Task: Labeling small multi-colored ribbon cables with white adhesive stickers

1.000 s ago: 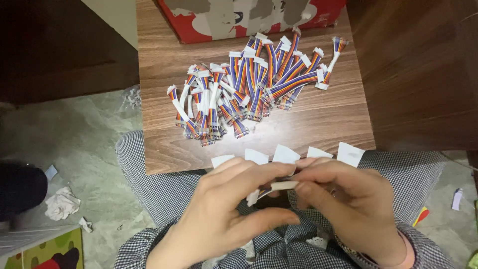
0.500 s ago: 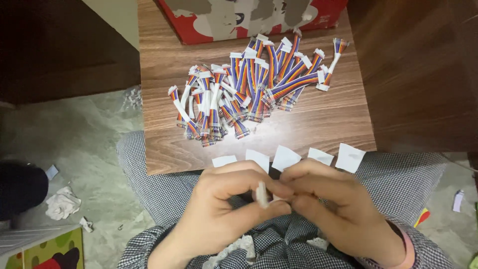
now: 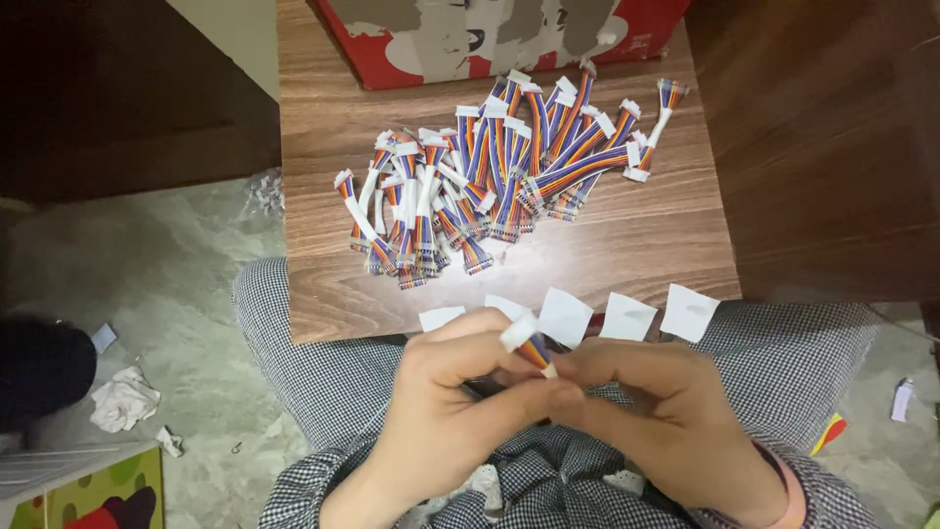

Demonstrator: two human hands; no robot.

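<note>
Over my lap, my left hand [image 3: 455, 411] and my right hand [image 3: 666, 421] pinch one short rainbow ribbon cable [image 3: 534, 351] between their fingertips. A white label [image 3: 517, 331] is folded around the cable's upper end. Several blank white labels [image 3: 627, 316] stick out along the near edge of the small wooden table [image 3: 627, 245]. A pile of rainbow ribbon cables [image 3: 490, 176] with white connectors lies on the middle of the table, well beyond both hands.
A red cardboard box [image 3: 499, 34] stands at the table's far edge. Dark wooden furniture [image 3: 832, 147] is to the right. Crumpled paper [image 3: 122, 400] and scraps lie on the stone floor at left, near a colourful box [image 3: 98, 495].
The cable has turned from lying across the fingers to pointing up, and the white label now shows at its top. Both hands stay over the lap.
</note>
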